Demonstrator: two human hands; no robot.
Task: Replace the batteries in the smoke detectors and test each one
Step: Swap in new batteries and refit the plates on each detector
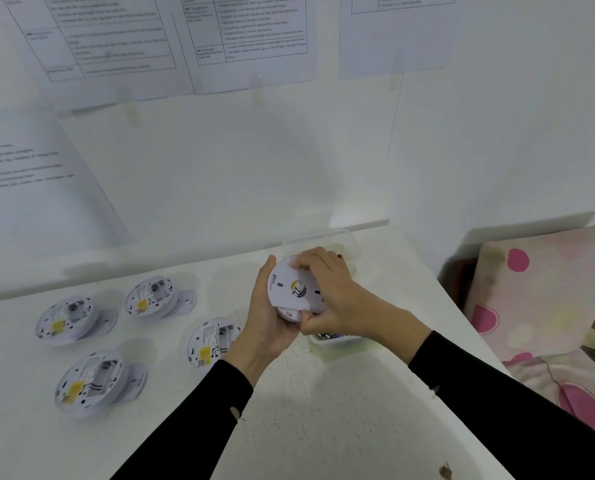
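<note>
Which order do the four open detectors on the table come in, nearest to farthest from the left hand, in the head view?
1. Nearest detector: just left of the left hand, which grips the held detector.
2. Back-row detector: further left and farther back.
3. Front-left detector and far-left detector: too close to call.

Long black sleeves (192, 420), bare hands (268, 323)

Nothing can be read. The printed sheets (247, 29) on the wall carry tables of text, too blurred to make out. The yellow labels (75, 388) on the opened smoke detectors (91, 400) and the round sticker (299, 289) on the held smoke detector (284, 273) are too small.
</note>
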